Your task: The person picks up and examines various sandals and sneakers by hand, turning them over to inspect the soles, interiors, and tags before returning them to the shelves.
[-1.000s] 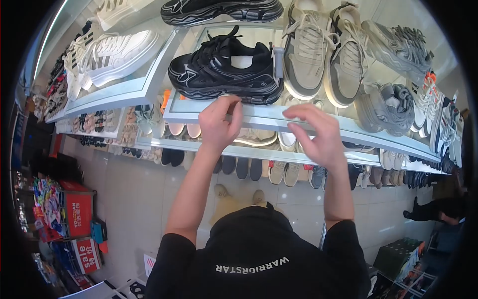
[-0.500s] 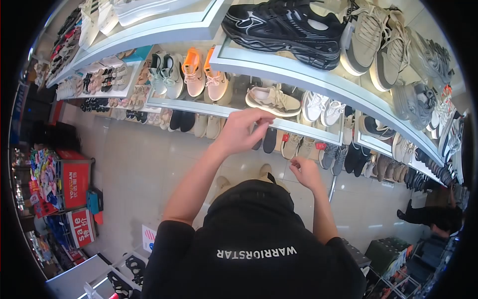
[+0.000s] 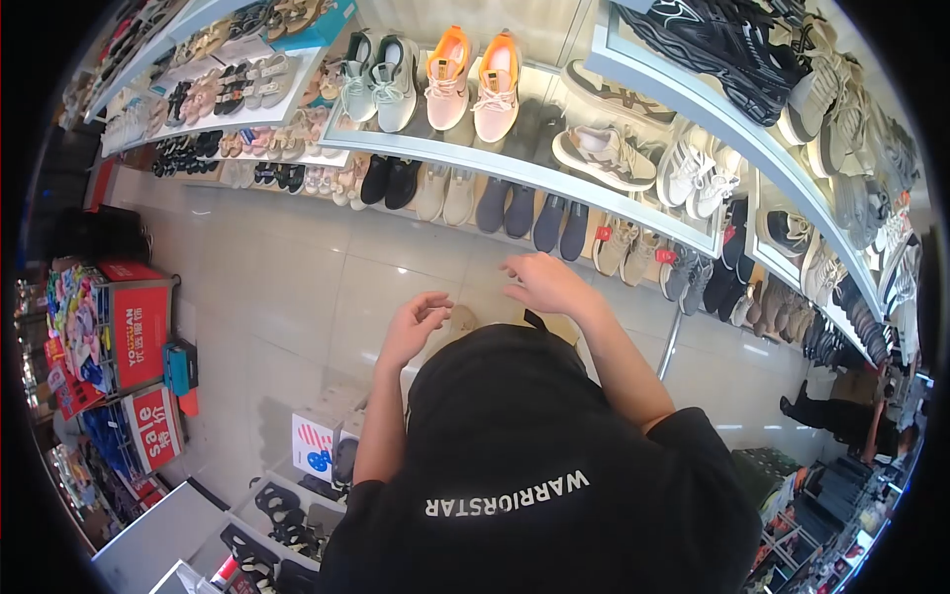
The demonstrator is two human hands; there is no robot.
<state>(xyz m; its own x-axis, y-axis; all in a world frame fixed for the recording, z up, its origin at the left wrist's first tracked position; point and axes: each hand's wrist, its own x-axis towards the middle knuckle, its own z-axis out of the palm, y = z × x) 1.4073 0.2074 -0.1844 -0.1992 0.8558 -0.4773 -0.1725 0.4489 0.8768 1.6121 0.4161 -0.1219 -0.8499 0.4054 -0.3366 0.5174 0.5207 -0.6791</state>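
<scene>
My left hand [image 3: 414, 329] hovers in front of my body above the tiled floor, fingers loosely bent and apart, holding nothing. To its right, my right hand [image 3: 549, 287] reaches inward over the floor with fingers extended, also bare of any object. The nearest shoes to the right hand are dark slip-on shoes [image 3: 561, 230] on the bottom row. Higher up, a beige sneaker [image 3: 604, 158] lies sideways on the glass-fronted shelf [image 3: 515, 174]. Pink sneakers with orange collars [image 3: 498, 94] and pale green sneakers [image 3: 395, 89] stand further left on that shelf.
Curved upper shelves hold a black sneaker [image 3: 708, 54] and other shoes at right. Red sale signs [image 3: 153, 433] and a bin of colourful goods [image 3: 79, 322] are at left. Sandals lie on a stand [image 3: 247, 495] at lower left. A person in black [image 3: 836, 416] is at far right.
My left hand has drawn back from the shelf edge beside the beige sneaker, down toward my body. My right hand has risen and moved inward. The view has turned somewhat left.
</scene>
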